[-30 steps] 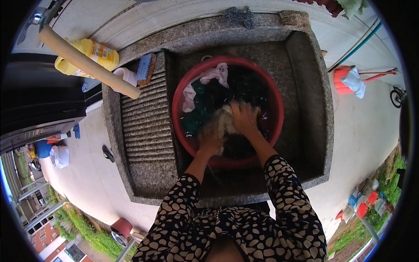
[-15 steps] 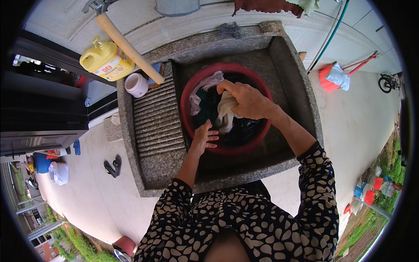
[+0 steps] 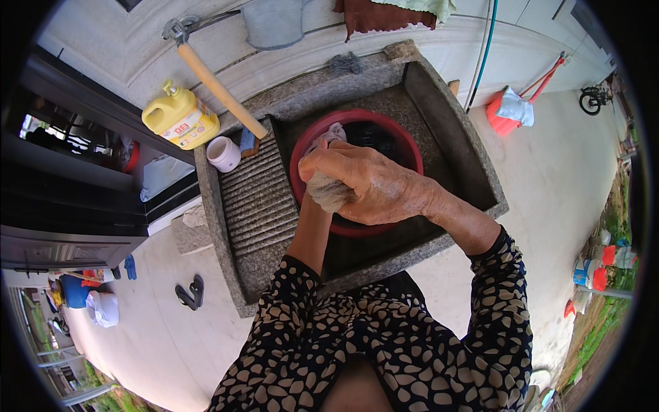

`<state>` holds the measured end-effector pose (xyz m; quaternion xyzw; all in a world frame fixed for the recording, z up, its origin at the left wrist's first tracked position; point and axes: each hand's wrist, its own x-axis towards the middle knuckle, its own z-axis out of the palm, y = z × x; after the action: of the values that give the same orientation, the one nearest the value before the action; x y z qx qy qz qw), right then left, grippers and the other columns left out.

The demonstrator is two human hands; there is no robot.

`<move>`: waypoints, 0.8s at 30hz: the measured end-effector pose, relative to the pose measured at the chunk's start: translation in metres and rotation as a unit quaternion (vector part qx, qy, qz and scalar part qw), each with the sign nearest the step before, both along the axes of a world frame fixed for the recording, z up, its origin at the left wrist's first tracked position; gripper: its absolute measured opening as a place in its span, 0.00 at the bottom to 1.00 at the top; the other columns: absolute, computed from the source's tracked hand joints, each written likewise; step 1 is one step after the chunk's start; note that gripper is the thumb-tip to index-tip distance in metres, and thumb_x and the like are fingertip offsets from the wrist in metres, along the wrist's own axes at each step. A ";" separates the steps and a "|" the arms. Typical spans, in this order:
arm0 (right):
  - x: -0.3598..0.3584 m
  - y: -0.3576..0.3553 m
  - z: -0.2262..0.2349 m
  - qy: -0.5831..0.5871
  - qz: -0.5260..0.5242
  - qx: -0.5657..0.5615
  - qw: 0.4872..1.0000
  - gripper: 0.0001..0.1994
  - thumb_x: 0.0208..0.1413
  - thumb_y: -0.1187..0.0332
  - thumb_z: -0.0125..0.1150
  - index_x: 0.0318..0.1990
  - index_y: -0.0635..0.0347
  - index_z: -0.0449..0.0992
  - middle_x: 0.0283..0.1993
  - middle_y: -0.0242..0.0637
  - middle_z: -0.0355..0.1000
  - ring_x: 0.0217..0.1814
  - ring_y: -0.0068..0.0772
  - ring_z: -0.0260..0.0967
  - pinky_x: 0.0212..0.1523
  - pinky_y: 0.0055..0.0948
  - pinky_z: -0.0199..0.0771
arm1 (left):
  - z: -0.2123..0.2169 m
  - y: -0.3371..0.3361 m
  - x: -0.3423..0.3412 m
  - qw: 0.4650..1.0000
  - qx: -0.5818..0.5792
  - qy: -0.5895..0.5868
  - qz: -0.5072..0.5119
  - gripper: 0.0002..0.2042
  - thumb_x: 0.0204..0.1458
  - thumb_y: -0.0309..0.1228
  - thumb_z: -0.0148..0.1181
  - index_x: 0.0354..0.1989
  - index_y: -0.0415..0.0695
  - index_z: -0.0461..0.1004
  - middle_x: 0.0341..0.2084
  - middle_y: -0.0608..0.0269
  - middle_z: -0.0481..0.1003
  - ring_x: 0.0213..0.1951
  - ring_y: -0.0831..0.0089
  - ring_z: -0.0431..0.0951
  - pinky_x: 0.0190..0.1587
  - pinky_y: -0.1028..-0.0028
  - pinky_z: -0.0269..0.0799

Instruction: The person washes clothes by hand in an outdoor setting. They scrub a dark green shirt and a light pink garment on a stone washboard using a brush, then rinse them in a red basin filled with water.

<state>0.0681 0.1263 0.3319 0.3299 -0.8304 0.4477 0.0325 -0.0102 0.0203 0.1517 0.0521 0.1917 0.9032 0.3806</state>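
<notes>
My feed comes from the left of two head-worn fisheye lenses, set above the near side of the stone sink (image 3: 461, 141) and facing steeply down and forward over it. The right hand (image 3: 381, 182) is closer to me than the sink and hides part of it. Patterned sleeves (image 3: 498, 292) run in from this side of the sink. My wide angle also takes in the white wall (image 3: 233, 72) behind the sink, the black door (image 3: 62, 213) left of it and pale floor (image 3: 542, 178) to its right.
</notes>
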 end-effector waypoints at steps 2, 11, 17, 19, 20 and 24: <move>0.000 0.000 0.004 0.004 -0.037 -0.063 0.997 0.27 0.37 0.84 0.63 0.49 0.60 0.65 0.44 0.37 0.70 0.49 0.35 0.69 0.49 0.30 0.68 | -0.003 -0.003 0.002 0.995 -0.065 0.050 0.059 0.20 0.59 0.48 0.45 0.46 0.42 0.69 0.38 0.58 0.74 0.41 0.62 0.77 0.42 0.60 0.78; -0.058 0.077 -0.110 -0.160 -0.261 -0.523 0.796 0.22 0.47 0.80 0.61 0.49 0.53 0.63 0.33 0.37 0.73 0.36 0.27 0.71 0.36 0.27 0.72 | -0.002 -0.034 0.029 0.978 -0.041 -0.206 0.007 0.18 0.61 0.37 0.41 0.56 0.45 0.65 0.50 0.55 0.71 0.47 0.59 0.76 0.39 0.57 0.79; -0.053 0.041 -0.217 -0.286 -0.305 -0.621 0.663 0.17 0.54 0.62 0.62 0.47 0.57 0.68 0.41 0.33 0.70 0.44 0.27 0.68 0.47 0.29 0.71 | -0.006 -0.023 0.035 0.968 0.207 -0.121 -0.073 0.20 0.61 0.38 0.40 0.59 0.46 0.64 0.52 0.56 0.71 0.50 0.55 0.74 0.38 0.57 0.78; -0.036 0.032 -0.243 -0.426 -0.118 -0.724 0.530 0.30 0.55 0.42 0.53 0.55 0.57 0.68 0.53 0.44 0.69 0.54 0.44 0.67 0.57 0.42 0.69 | 0.001 -0.012 0.040 0.979 0.120 -0.162 -0.009 0.22 0.59 0.44 0.43 0.58 0.48 0.66 0.52 0.56 0.71 0.52 0.56 0.73 0.44 0.57 0.76; -0.033 0.017 -0.241 -0.437 -0.083 -0.753 0.484 0.35 0.54 0.38 0.49 0.59 0.58 0.65 0.55 0.46 0.68 0.56 0.47 0.66 0.58 0.45 0.68 | 0.002 -0.015 0.038 0.979 0.116 -0.166 -0.002 0.23 0.58 0.47 0.44 0.58 0.47 0.66 0.52 0.56 0.71 0.53 0.57 0.72 0.46 0.57 0.75; -0.033 0.001 -0.196 -0.374 -0.033 -0.759 0.532 0.41 0.48 0.38 0.51 0.64 0.57 0.57 0.58 0.50 0.64 0.57 0.48 0.65 0.56 0.44 0.68 | -0.006 -0.014 0.038 0.985 0.046 -0.167 -0.025 0.29 0.55 0.53 0.51 0.58 0.45 0.63 0.51 0.56 0.71 0.50 0.64 0.75 0.45 0.63 0.77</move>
<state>0.0348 0.1277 0.1360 -0.0439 -0.1252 0.9908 -0.0277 0.0280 0.0062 0.1454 -0.0773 0.0827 0.8973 0.4267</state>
